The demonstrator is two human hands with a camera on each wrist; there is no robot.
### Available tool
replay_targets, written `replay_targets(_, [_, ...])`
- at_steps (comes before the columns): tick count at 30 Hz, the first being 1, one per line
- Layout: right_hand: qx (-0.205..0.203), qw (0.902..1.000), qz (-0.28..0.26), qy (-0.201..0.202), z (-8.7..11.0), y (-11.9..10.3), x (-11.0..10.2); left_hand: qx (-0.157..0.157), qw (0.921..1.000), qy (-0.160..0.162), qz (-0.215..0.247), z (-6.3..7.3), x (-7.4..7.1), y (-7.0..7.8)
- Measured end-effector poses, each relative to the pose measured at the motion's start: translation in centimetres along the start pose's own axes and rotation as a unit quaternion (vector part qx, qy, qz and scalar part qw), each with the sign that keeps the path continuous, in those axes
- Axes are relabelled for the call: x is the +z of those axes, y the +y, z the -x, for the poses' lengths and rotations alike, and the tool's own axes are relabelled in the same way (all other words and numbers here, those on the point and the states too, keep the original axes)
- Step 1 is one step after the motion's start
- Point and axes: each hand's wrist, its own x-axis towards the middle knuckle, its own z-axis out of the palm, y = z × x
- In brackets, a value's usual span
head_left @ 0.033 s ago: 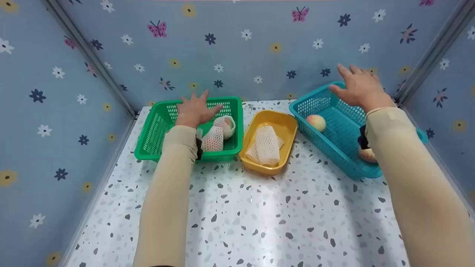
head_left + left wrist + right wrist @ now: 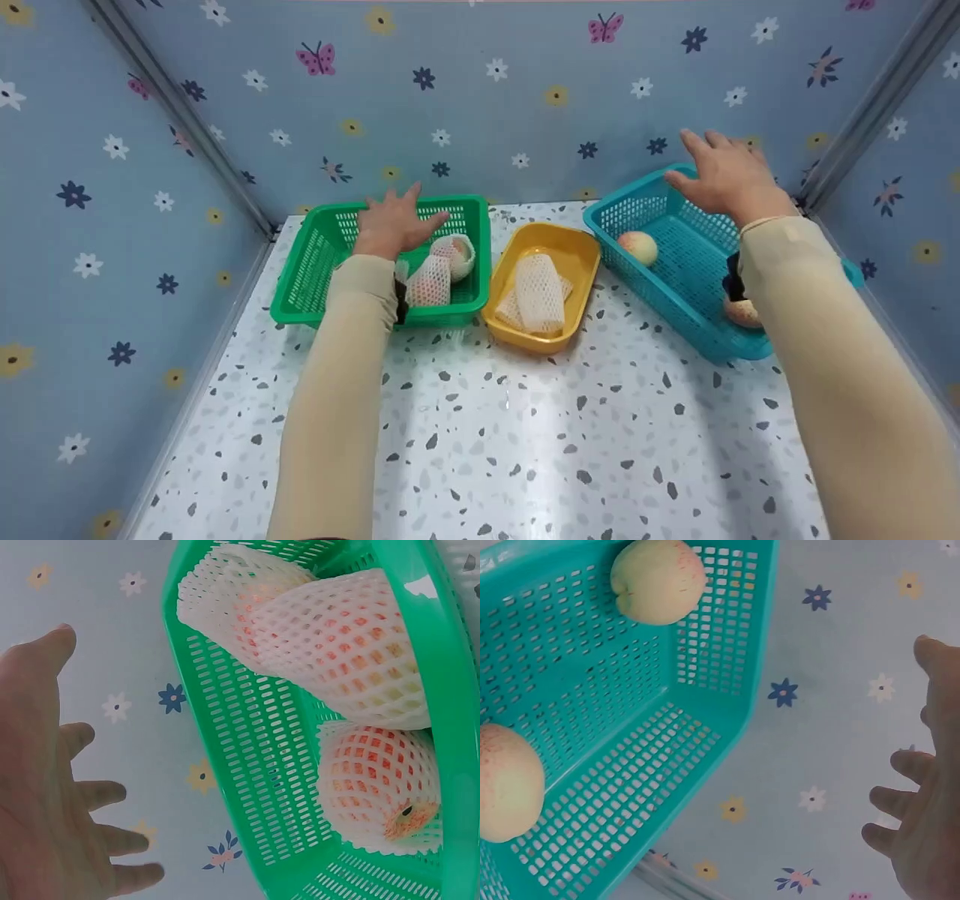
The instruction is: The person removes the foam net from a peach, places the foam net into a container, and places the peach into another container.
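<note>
With fingers spread and nothing held, my left hand (image 2: 391, 225) hovers over the green basket (image 2: 300, 281). Inside that basket lie several peaches in white foam nets; one netted peach (image 2: 379, 784) shows its end, and others (image 2: 352, 645) lie beside it, partly hidden by my arm in the head view. My right hand (image 2: 727, 176), also spread and holding nothing, is above the far side of the blue basket (image 2: 660, 292). Two bare peaches sit there: one peach (image 2: 658, 581) at one end, another peach (image 2: 506, 784) partly behind my right sleeve in the head view.
Between the baskets stands a yellow tray (image 2: 574, 259) with empty white foam nets (image 2: 540, 292) in it. All three containers rest on a speckled white table (image 2: 480, 450). Flower-patterned panels (image 2: 480, 105) enclose the back and sides.
</note>
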Motion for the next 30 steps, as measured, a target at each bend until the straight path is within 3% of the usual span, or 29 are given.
replay_targets(3, [-0.015, 0.9997, 0.006, 0.018, 0.4, -0.2, -0.2, 0.013, 0.9998, -0.005, 0.012, -0.3, 0.2, 0.0])
replay_targets(7, [-0.064, 0.9959, 0.009, 0.064, 1.6, -1.2, -0.1, 0.038, 0.9989, -0.017, 0.019, -0.5, 0.5, -0.7])
replay_targets(15, [-0.135, 0.9857, -0.031, 0.096, 5.9, -3.2, 1.6, 0.067, 0.9976, -0.009, 0.013, 0.3, 1.3, -1.9])
replay_targets(20, [-0.183, 0.9764, -0.048, 0.105, 8.1, -4.9, 2.5, 0.072, 0.997, 0.004, 0.029, 2.1, 2.2, -2.8])
replay_targets(30, [-0.265, 0.9549, -0.047, 0.125, 12.0, -7.3, 3.3, 0.061, 0.9949, 0.04, 0.07, 5.0, 3.9, -2.9])
